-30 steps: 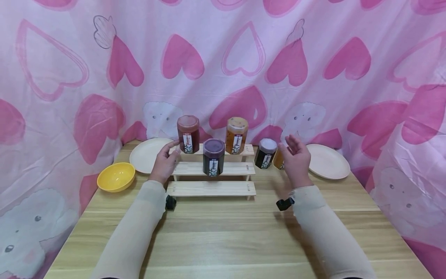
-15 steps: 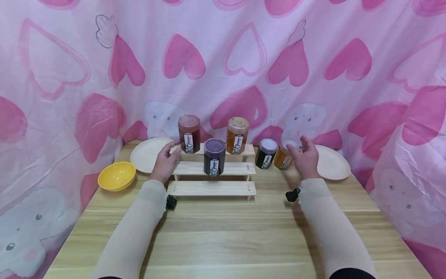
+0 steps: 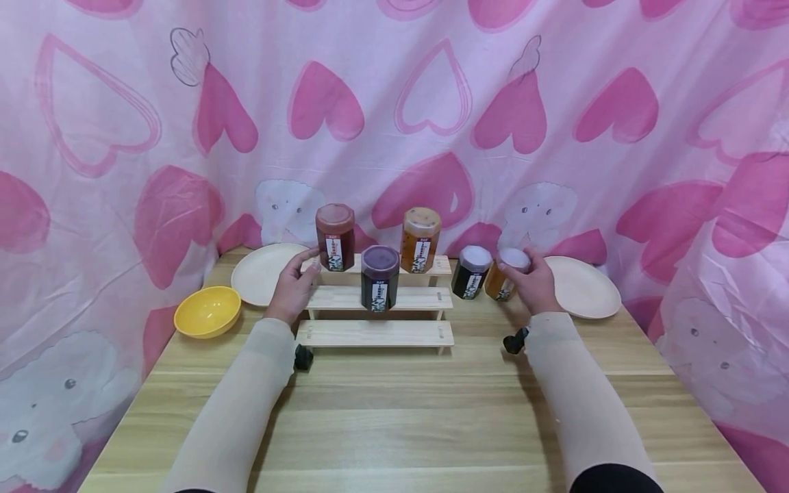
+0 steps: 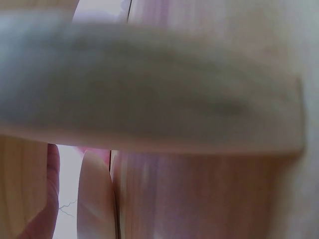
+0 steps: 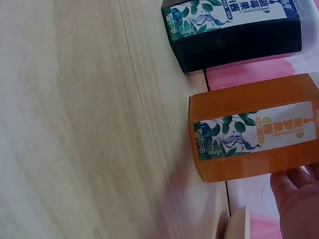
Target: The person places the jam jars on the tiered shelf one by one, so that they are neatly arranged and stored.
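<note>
- Pinching the orange jam jar [image 3: 498, 285] near its white lid, the right hand [image 3: 539, 283] lies to the right of the three-tier wooden rack [image 3: 374, 333], thumb across the jar's front.
- Left hand [image 3: 292, 289]: at the rack's left end, thumb and index finger parted beside the brick-red jar [image 3: 335, 238]; whether it grips a board cannot be told.
- Progress, judged from the layout: three jars are set on the rack, namely the brick-red jar on its top tier at left, the speckled amber jar [image 3: 420, 239] on that tier further right, and the dark purple jar [image 3: 379, 279] on its middle tier. Two remain off the rack, the orange jam jar and the black jam jar [image 3: 471, 274], just beside each other on the tabletop [image 3: 382, 424] to its right, the black one nearer; the orange one seems grasped but not yet lifted.
- Orientation: the orange jam jar stands upright right of the rack, long axis vertical, lid uppermost, label facing the person.
</note>
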`<state>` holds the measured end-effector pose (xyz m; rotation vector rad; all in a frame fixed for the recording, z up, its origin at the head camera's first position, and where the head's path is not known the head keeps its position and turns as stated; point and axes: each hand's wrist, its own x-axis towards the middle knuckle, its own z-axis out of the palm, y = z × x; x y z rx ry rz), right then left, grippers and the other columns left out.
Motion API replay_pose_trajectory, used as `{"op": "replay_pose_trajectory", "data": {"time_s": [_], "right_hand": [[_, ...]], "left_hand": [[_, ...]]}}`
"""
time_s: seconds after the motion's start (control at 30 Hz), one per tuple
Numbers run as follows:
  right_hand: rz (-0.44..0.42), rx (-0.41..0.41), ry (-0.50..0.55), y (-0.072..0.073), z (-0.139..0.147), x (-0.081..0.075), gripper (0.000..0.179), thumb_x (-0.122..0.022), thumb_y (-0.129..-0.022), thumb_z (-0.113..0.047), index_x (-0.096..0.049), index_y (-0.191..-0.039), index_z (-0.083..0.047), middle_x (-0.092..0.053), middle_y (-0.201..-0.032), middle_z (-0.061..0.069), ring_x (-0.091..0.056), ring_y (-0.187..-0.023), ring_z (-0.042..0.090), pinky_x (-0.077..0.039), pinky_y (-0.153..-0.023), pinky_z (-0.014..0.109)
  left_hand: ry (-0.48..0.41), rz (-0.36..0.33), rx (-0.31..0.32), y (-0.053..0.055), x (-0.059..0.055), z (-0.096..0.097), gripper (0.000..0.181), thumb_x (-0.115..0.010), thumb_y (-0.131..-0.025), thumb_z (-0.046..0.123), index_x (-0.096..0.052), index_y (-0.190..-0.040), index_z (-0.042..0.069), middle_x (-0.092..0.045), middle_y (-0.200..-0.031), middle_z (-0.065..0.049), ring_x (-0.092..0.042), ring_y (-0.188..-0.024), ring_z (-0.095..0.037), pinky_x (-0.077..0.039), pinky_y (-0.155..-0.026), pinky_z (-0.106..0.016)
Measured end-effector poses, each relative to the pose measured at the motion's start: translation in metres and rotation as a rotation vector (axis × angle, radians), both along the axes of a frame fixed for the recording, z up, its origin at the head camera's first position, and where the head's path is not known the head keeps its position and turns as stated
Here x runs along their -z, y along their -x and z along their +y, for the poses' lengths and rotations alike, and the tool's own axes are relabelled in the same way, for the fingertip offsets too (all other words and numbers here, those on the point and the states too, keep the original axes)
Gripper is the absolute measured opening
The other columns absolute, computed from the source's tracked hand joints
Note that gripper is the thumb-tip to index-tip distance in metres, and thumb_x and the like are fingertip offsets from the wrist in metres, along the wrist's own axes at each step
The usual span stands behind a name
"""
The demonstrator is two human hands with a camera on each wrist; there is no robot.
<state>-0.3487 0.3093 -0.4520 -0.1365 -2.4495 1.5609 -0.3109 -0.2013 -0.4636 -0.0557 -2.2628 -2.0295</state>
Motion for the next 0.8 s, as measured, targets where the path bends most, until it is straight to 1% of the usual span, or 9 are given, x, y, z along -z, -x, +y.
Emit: {"op": "replay_pose_trajectory", "data": {"time_s": [0.07,0.17,0.23,0.33,0.43,0.53,0.63,0.73,0.8], "right_hand": [[-0.006,0.004,0.001,-0.001,-0.001,0.000,0.087,-0.079,-0.097,-0.036,-0.033,-0.163,-0.003,-0.043,-0.161,0.024,-0.045,-0.144,0.037,-0.037,-0.121,0.052],[-0.031,0.021,0.010,-0.003,-0.002,-0.002,0.085,-0.079,-0.096,-0.039,-0.036,-0.163,-0.006,-0.043,-0.162,0.021,-0.045,-0.145,0.036,-0.038,-0.121,0.051],[-0.046,0.036,0.025,-0.005,-0.002,-0.002,0.086,-0.080,-0.095,-0.041,-0.037,-0.163,-0.009,-0.043,-0.163,0.019,-0.045,-0.146,0.035,-0.038,-0.121,0.050],[-0.065,0.065,0.053,-0.006,-0.004,-0.002,0.085,-0.081,-0.093,-0.043,-0.041,-0.162,-0.013,-0.044,-0.163,0.015,-0.045,-0.147,0.033,-0.039,-0.121,0.049],[-0.071,0.092,0.082,-0.008,-0.006,-0.002,0.082,-0.083,-0.092,-0.043,-0.045,-0.160,-0.016,-0.047,-0.162,0.013,-0.047,-0.146,0.031,-0.041,-0.120,0.048],[-0.061,0.106,0.100,-0.011,-0.008,-0.002,0.081,-0.084,-0.091,-0.041,-0.047,-0.158,-0.014,-0.050,-0.159,0.014,-0.049,-0.144,0.030,-0.043,-0.119,0.047],[-0.059,0.111,0.104,-0.016,-0.010,-0.003,0.084,-0.085,-0.090,-0.042,-0.046,-0.159,-0.012,-0.051,-0.157,0.015,-0.050,-0.142,0.029,-0.044,-0.118,0.046],[-0.061,0.102,0.094,-0.024,-0.014,-0.006,0.087,-0.085,-0.089,-0.045,-0.045,-0.159,-0.011,-0.051,-0.157,0.015,-0.050,-0.141,0.029,-0.045,-0.117,0.045],[-0.068,0.095,0.083,-0.031,-0.017,-0.010,0.089,-0.085,-0.088,-0.046,-0.045,-0.159,-0.012,-0.050,-0.158,0.014,-0.050,-0.141,0.028,-0.045,-0.117,0.046]], "left_hand": [[-0.003,-0.008,0.002,-0.001,-0.001,0.001,0.048,-0.052,-0.112,0.033,-0.047,-0.159,0.020,-0.044,-0.159,-0.009,-0.051,-0.106,-0.020,-0.046,-0.084,-0.025],[-0.010,-0.024,0.009,-0.003,-0.007,0.002,0.048,-0.051,-0.113,0.029,-0.046,-0.159,0.019,-0.046,-0.156,-0.015,-0.050,-0.097,-0.018,-0.045,-0.079,-0.024],[-0.012,-0.038,0.016,-0.009,-0.016,0.004,0.048,-0.050,-0.113,0.026,-0.046,-0.160,0.017,-0.047,-0.154,-0.018,-0.049,-0.094,-0.017,-0.045,-0.077,-0.023],[-0.010,-0.042,0.021,-0.017,-0.028,0.007,0.048,-0.050,-0.113,0.024,-0.046,-0.159,0.015,-0.052,-0.140,-0.020,-0.049,-0.089,-0.016,-0.045,-0.074,-0.023],[-0.004,-0.038,0.025,-0.022,-0.033,0.008,0.047,-0.051,-0.113,0.024,-0.046,-0.159,0.014,-0.056,-0.117,-0.016,-0.050,-0.081,-0.012,-0.045,-0.070,-0.023],[-0.021,-0.034,0.030,-0.020,-0.031,0.008,0.046,-0.051,-0.113,0.023,-0.047,-0.158,0.014,-0.053,-0.094,-0.011,-0.049,-0.070,-0.010,-0.044,-0.065,-0.024],[-0.037,-0.030,0.030,-0.015,-0.025,0.006,0.046,-0.051,-0.113,0.023,-0.048,-0.158,0.015,-0.050,-0.083,-0.005,-0.047,-0.064,-0.008,-0.043,-0.062,-0.024],[-0.034,-0.023,0.017,-0.006,-0.013,0.003,0.046,-0.051,-0.113,0.025,-0.048,-0.158,0.017,-0.053,-0.087,-0.002,-0.046,-0.064,-0.007,-0.043,-0.062,-0.023],[-0.028,-0.021,0.007,-0.001,-0.004,0.001,0.046,-0.051,-0.113,0.028,-0.048,-0.158,0.019,-0.055,-0.096,-0.003,-0.046,-0.065,-0.006,-0.043,-0.063,-0.023]]}}
